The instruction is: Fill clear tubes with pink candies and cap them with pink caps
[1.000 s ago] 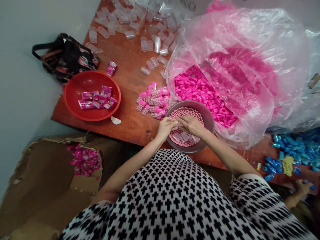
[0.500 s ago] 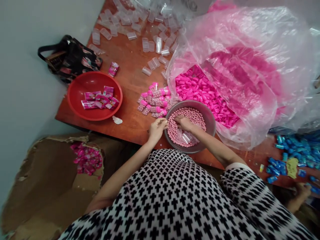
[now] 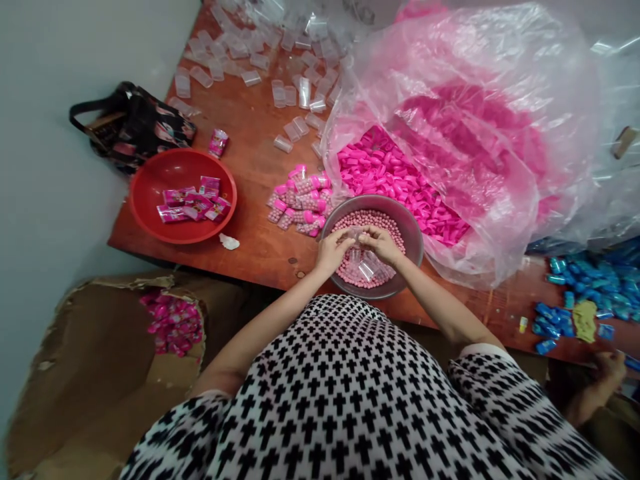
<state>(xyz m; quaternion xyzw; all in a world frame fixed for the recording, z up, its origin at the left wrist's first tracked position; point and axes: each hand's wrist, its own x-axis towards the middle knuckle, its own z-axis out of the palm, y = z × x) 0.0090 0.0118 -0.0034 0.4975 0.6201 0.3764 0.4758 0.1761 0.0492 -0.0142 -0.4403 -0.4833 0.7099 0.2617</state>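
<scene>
A grey metal bowl [image 3: 413,235] of small pink beads [image 3: 373,219] sits at the table's near edge. Both my hands hover over it, meeting at a small clear plastic vial [image 3: 356,234]. My left hand [image 3: 333,251] pinches the vial from the left. From the right, my right hand [image 3: 381,243] closes its fingers on the same vial. More empty clear vials [image 3: 367,269] lie on the beads under my hands. A pile of filled vials with pink caps [image 3: 300,201] lies just left of the bowl.
A big clear bag of pink caps [image 3: 400,180] spreads right of the bowl. A red bowl [image 3: 150,180] holds pink packets. Empty vials [image 3: 260,53] litter the far table, a dark handbag [image 3: 133,123] at left. Blue pieces [image 3: 575,293] and another person's hand [image 3: 607,367] lie right. A cardboard box [image 3: 100,360] stands below.
My right hand has left the beads and come up to meet my left hand over the bowl. The two hands now hold a clear vial between them.
</scene>
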